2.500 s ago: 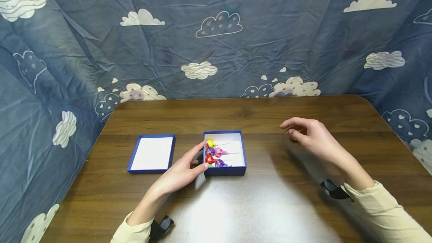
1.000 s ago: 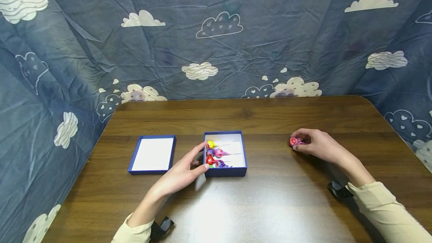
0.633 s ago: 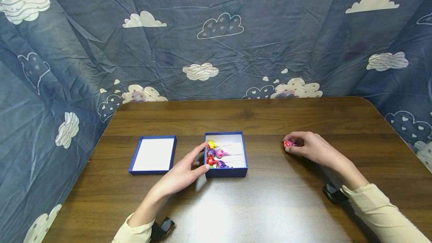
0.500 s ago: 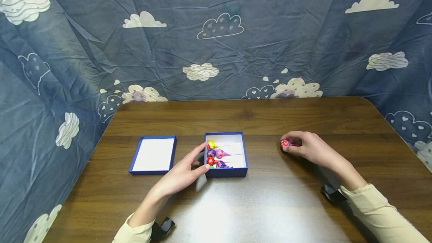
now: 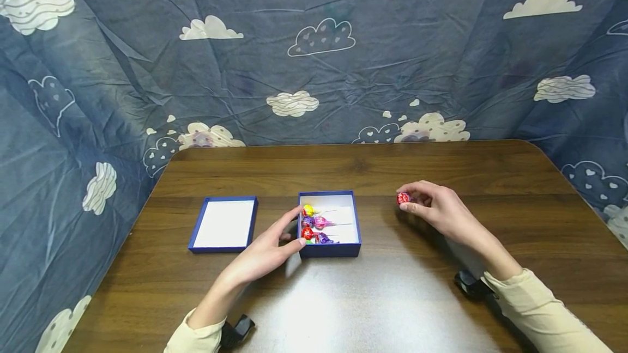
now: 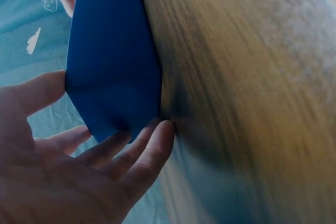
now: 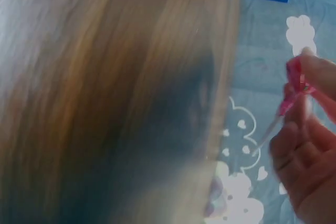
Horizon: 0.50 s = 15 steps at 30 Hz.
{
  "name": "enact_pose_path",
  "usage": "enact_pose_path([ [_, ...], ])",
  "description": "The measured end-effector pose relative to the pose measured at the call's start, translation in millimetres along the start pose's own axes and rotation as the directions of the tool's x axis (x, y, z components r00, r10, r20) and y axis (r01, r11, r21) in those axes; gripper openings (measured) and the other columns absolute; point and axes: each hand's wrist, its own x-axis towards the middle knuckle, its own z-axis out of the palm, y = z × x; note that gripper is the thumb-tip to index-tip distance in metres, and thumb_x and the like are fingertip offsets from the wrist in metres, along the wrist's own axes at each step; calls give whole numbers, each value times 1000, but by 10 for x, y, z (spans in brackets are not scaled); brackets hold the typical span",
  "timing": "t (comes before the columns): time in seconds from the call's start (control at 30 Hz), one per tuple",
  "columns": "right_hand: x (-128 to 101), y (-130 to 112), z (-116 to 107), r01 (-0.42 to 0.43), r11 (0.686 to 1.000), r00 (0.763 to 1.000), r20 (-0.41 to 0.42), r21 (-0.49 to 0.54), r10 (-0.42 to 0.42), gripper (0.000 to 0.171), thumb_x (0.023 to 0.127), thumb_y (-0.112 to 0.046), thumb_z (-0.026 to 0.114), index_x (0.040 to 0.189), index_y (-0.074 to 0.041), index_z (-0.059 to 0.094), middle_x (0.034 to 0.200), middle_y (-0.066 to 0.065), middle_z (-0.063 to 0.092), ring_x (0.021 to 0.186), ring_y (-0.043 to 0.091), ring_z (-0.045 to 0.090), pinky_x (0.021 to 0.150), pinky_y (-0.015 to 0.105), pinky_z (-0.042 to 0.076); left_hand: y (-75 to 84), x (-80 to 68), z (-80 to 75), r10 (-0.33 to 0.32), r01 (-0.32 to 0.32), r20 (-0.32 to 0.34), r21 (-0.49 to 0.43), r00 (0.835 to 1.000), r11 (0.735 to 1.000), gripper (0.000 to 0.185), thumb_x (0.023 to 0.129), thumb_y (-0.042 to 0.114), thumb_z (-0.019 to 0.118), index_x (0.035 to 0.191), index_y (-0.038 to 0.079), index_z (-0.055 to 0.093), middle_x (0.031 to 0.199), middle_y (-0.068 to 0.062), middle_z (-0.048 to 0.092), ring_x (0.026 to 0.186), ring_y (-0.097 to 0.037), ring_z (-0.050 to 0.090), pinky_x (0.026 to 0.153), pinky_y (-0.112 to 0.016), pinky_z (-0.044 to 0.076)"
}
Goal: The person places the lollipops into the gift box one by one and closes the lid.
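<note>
A small blue box with a white inside sits mid-table and holds several wrapped lollipops in yellow, purple, pink and red. My left hand rests against the box's left wall, fingers straight along it. My right hand hovers right of the box and pinches a red-wrapped lollipop by its stick; the right wrist view shows that lollipop between the fingertips.
The box's blue lid lies upside down to the left on the brown wooden table. A dark blue cloud-print cloth hangs behind and around the table. The table's edge is rounded at the far corners.
My right hand picked the red lollipop up off the table at the right and has carried it left and slightly up toward the box. The left hand has stayed against the box.
</note>
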Motion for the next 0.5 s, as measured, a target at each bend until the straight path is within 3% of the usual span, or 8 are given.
enact_pose_path([
  [0.33, 85, -184, 95, 79, 984, 992, -110, 160, -62, 27, 85, -6, 77, 108, -18, 72, 87, -4, 64, 74, 11, 55, 61, 21, 44, 8, -1, -2, 16, -16, -4, 2, 1000, 1000, 66, 97, 31, 63, 154, 34, 30, 157, -8, 31, 126, -37, 48, 102, -61, 34],
  [0.5, 115, -280, 119, 80, 984, 991, -115, 156, -63, 28, 85, -8, 78, 111, -17, 72, 98, -5, 67, 82, 11, 57, 66, 21, 47, 9, 0, 1, 33, -33, -4, 2, 999, 999, 67, 97, 29, 63, 155, 30, 30, 156, -10, 32, 124, -37, 49, 102, -60, 35],
])
